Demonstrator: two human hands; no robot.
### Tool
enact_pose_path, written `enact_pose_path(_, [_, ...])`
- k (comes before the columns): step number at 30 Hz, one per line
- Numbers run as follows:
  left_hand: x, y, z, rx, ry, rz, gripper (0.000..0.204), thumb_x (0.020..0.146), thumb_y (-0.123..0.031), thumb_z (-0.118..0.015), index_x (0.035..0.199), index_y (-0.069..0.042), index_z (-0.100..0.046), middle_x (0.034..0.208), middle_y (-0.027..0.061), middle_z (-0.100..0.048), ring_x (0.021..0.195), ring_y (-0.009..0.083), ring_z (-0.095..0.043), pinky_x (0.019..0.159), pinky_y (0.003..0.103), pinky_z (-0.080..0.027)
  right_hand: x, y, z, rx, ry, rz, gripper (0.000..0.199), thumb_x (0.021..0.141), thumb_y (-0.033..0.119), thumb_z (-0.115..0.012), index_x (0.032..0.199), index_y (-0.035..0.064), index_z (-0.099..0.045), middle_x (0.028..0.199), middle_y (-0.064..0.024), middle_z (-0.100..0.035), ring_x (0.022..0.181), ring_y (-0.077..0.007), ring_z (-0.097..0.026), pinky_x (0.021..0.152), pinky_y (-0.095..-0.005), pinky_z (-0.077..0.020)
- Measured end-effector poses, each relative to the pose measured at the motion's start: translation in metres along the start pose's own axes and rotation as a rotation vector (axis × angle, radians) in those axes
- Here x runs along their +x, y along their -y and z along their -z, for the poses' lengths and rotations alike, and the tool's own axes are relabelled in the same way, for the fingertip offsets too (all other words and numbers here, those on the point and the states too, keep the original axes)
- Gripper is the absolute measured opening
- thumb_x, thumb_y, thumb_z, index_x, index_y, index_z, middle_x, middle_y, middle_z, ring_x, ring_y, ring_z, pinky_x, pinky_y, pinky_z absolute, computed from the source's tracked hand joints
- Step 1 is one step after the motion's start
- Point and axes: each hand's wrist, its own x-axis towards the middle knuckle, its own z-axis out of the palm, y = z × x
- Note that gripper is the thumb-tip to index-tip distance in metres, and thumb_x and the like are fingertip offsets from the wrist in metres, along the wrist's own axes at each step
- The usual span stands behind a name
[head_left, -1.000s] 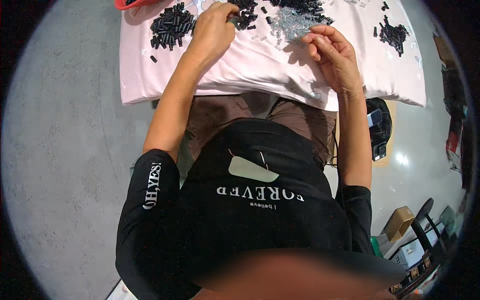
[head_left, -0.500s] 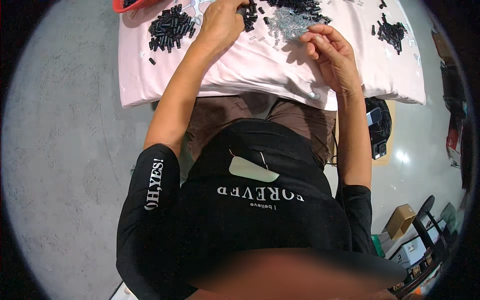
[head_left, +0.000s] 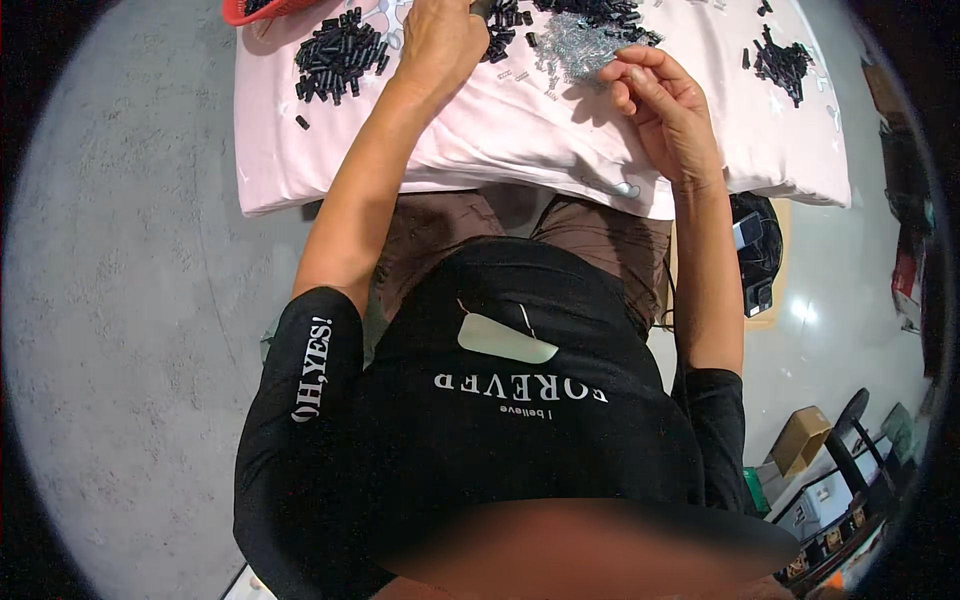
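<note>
My left hand (head_left: pixel 440 50) reaches to the top edge of the view, its fingers curled and partly cut off. A dark object shows at its fingertips, too little of it to name. Beside it lie small black cylindrical pieces (head_left: pixel 510 18). My right hand (head_left: pixel 668 112) is raised at the near right side of a heap of small silvery springs (head_left: pixel 575 50). Its thumb and forefinger are pinched together; anything between them is too small to make out. Left of my left hand is a larger pile of short black tubes (head_left: pixel 340 58).
A pink patterned cloth (head_left: pixel 480 140) covers the table. A red basket (head_left: pixel 258 10) stands at its far left corner. Another pile of small black parts (head_left: pixel 780 68) lies at the right, and more black pieces (head_left: pixel 600 12) sit behind the springs. One loose tube (head_left: pixel 302 122) lies near the left pile.
My left hand has turned slightly and shifted a little, covering more of the dark object at its fingertips. My right hand has stayed almost still in its pinch.
</note>
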Motion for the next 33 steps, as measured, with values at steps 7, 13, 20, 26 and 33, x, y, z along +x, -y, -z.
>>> enact_pose_path(7, [0.014, -0.024, 0.002, 0.157, 0.154, 0.056, 0.016, 0.08, 0.001, -0.058, 0.09, 0.0, -0.07, 0.096, 0.0192, -0.063, 0.098, 0.038, -0.06, 0.088, 0.044, -0.049, 0.0, -0.002, -0.001, -0.007, -0.012, 0.014, 0.021, 0.101, 0.01, -0.057, 0.119, 0.001, -0.063, 0.106, -0.0131, -0.071, 0.085, -0.0118, -0.067, 0.077, -0.0217, -0.054])
enact_pose_path(13, [0.011, -0.019, -0.002, 0.155, 0.164, -0.021, 0.013, 0.08, 0.0, -0.059, 0.089, 0.0, -0.067, 0.092, 0.0197, -0.063, 0.094, 0.0382, -0.061, 0.085, 0.045, -0.049, 0.001, -0.001, 0.003, 0.001, 0.008, -0.017, 0.022, 0.102, 0.008, -0.055, 0.121, 0.0006, -0.061, 0.108, -0.0134, -0.07, 0.085, -0.0118, -0.065, 0.081, -0.0225, -0.0546])
enact_pose_path(20, [-0.005, -0.043, 0.009, -0.142, 0.161, 0.098, 0.018, 0.082, 0.006, -0.056, 0.097, 0.001, -0.064, 0.087, 0.0182, -0.065, 0.083, 0.0329, -0.064, 0.077, 0.04, -0.05, 0.001, -0.004, -0.003, -0.095, -0.044, -0.012, 0.021, 0.101, 0.006, -0.055, 0.12, 0.0001, -0.06, 0.107, -0.0137, -0.07, 0.086, -0.0121, -0.065, 0.081, -0.0228, -0.0547])
enact_pose_path(26, [-0.027, -0.038, -0.013, -0.46, -0.039, -0.269, 0.018, 0.083, 0.005, -0.065, 0.1, 0.0, -0.066, 0.083, 0.0143, -0.066, 0.074, 0.023, -0.065, 0.066, 0.033, -0.051, 0.002, -0.003, -0.012, -0.169, -0.095, -0.022, 0.023, 0.099, 0.003, -0.059, 0.121, -0.0027, -0.064, 0.106, -0.013, -0.071, 0.087, -0.0122, -0.066, 0.078, -0.0219, -0.0539])
enact_pose_path(33, [-0.035, -0.07, -0.011, -0.344, 0.099, -0.112, 0.023, 0.075, 0.004, -0.063, 0.097, 0.0, -0.066, 0.087, 0.0163, -0.068, 0.077, 0.0315, -0.069, 0.071, 0.037, -0.056, -0.001, -0.005, -0.016, -0.301, -0.148, -0.004, 0.026, 0.097, 0.003, -0.062, 0.122, -0.0026, -0.065, 0.102, -0.0111, -0.071, 0.086, -0.0117, -0.067, 0.075, -0.0204, -0.0525])
